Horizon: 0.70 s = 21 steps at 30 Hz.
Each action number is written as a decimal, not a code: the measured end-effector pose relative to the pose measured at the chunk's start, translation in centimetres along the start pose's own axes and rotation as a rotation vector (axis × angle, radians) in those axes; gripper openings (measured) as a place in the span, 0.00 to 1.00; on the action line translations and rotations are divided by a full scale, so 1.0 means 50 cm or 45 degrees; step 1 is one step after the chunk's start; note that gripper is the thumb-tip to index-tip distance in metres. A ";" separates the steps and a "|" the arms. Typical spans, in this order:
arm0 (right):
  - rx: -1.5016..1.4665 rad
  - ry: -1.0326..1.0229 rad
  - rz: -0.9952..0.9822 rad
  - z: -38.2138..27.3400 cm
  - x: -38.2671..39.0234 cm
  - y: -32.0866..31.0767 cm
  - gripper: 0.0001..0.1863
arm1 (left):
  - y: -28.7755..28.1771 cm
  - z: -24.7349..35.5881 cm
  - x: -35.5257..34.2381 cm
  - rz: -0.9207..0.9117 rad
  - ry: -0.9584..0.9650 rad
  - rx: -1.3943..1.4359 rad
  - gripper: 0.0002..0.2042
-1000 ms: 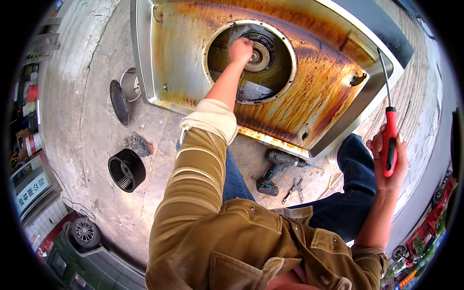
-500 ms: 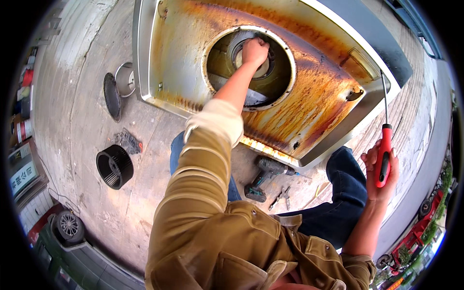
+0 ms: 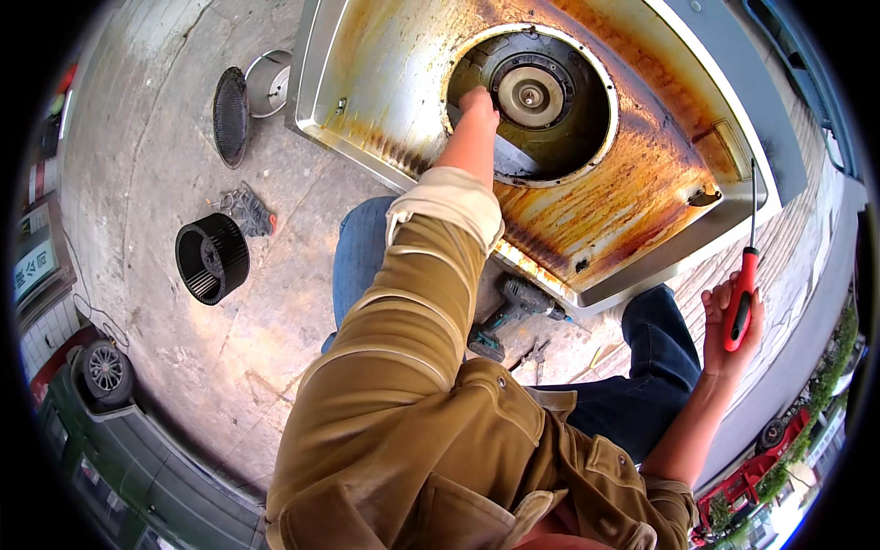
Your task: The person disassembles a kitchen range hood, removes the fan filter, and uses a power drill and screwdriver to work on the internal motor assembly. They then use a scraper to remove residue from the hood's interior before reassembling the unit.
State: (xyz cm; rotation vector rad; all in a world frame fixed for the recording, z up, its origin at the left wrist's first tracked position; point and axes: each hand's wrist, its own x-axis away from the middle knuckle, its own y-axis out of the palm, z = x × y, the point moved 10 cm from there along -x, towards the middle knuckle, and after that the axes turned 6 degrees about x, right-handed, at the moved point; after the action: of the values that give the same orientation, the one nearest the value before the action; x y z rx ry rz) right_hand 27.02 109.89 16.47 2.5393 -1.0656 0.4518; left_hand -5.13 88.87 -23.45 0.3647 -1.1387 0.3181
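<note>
Right hand [image 3: 719, 337] holds screwdriver [image 3: 744, 286]; left hand [image 3: 476, 115] is at round opening [image 3: 587, 117].

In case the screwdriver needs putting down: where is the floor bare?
Bare concrete lies between the black fan wheel and the left leg and sleeve. It is crowded between the hood and right leg, where drill and pliers lie.

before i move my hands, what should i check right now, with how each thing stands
1. Right hand holding the red-and-black screwdriver: ok
2. Left hand empty: cannot tell, fingers hidden
3. Round hub in the opening not covered by a hand: ok
4. Black fan wheel out, on the ground: ok
5. Ground between the legs free of tools: not ok, power drill there
6. Metal housing free of brown stains: not ok
</note>
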 end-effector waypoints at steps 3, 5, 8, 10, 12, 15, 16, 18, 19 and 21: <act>0.014 -0.014 0.049 0.003 0.008 -0.011 0.21 | 0.024 -0.013 -0.031 -0.028 -0.027 -0.139 0.10; 0.013 -0.019 0.060 0.005 0.011 -0.015 0.20 | 0.021 -0.024 -0.073 0.020 -0.013 -0.180 0.10; 0.011 -0.006 0.044 0.007 0.009 -0.019 0.20 | -0.006 -0.028 -0.111 0.049 0.066 -0.180 0.08; 0.012 0.002 0.045 0.009 0.008 -0.015 0.20 | -0.031 -0.067 -0.124 0.100 -0.042 -0.168 0.07; 0.012 -0.011 0.060 0.003 0.012 -0.022 0.20 | -0.031 -0.128 -0.083 0.108 -0.268 -0.174 0.06; -0.052 0.010 -0.100 0.005 0.010 -0.004 0.20 | -0.008 -0.160 -0.088 -0.019 -0.301 -0.097 0.17; -0.039 0.012 -0.084 0.003 0.006 -0.008 0.20 | -0.008 -0.134 -0.101 -0.011 -0.217 -0.085 0.17; -0.009 0.016 0.024 0.006 0.010 -0.030 0.21 | 0.009 -0.073 -0.070 -0.049 0.036 -0.315 0.07; 0.005 0.007 0.150 0.004 0.020 -0.042 0.21 | 0.035 -0.016 -0.003 -0.101 0.229 -0.535 0.05; -0.008 0.024 0.132 0.001 0.018 -0.023 0.21 | 0.062 0.079 -0.015 -0.183 0.602 -1.468 0.06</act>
State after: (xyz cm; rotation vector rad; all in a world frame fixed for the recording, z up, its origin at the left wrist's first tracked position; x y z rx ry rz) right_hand 28.50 110.06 16.56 2.4782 -1.1935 0.4979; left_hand -9.99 89.89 -22.31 -0.6217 -0.6686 -0.3837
